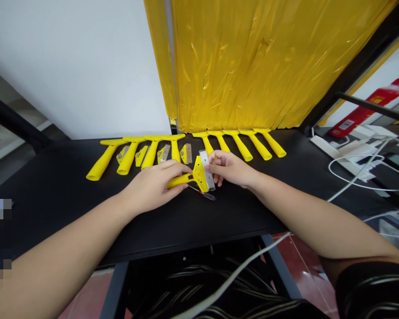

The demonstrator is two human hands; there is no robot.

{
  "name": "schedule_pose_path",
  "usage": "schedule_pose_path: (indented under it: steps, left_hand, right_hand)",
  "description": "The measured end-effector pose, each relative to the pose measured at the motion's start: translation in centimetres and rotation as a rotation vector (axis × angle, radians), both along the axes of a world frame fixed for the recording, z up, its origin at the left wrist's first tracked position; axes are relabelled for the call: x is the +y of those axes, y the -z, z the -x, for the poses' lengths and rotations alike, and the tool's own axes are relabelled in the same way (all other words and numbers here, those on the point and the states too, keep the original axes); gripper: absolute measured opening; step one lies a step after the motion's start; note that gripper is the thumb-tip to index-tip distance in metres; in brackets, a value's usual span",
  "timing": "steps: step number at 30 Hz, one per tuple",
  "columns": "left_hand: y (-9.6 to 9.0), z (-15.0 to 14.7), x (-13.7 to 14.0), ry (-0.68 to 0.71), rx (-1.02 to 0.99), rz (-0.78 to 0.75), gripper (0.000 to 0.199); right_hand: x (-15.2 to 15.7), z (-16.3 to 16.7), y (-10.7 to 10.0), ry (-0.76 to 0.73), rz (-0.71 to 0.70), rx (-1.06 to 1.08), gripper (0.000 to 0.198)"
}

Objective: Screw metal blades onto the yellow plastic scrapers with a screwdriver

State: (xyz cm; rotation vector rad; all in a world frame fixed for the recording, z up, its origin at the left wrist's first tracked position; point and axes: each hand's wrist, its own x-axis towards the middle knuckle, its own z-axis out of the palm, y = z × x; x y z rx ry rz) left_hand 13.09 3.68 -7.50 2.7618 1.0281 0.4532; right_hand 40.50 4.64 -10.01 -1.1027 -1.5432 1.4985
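Observation:
My left hand (154, 185) is closed around the yellow handle of a scraper (198, 173), whose head points right. At that head, my right hand (231, 167) pinches a flat metal blade (207, 170) with small holes, fingers on its right edge. The blade lies along the scraper head; whether it is fixed there I cannot tell. Just below, a small screwdriver (208, 195) lies on the black table, its shaft partly behind the scraper. Behind my left hand are several yellow plates with metal pieces, one of them a plate (186, 153) near my fingers.
Yellow T-shaped handles (103, 161) line the back of the black table (219, 221), with another group of handles (244, 148) at right. White cables (355, 170) and a red bottle (369, 106) are on the right. A yellow-wrapped panel (252, 62) stands behind.

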Motion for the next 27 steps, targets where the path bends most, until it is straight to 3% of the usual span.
schedule_pose_path:
  steps: [20,27]
  left_hand:
    - [-0.1,0.1,0.1,-0.023,-0.009,0.03,0.032]
    - [0.1,0.0,0.1,-0.016,-0.023,0.019,0.033]
  right_hand:
    - [-0.8,-0.4,-1.1,-0.051,-0.085,0.08,0.03]
    - [-0.6,-0.6,-0.8,-0.029,-0.037,0.074,0.034]
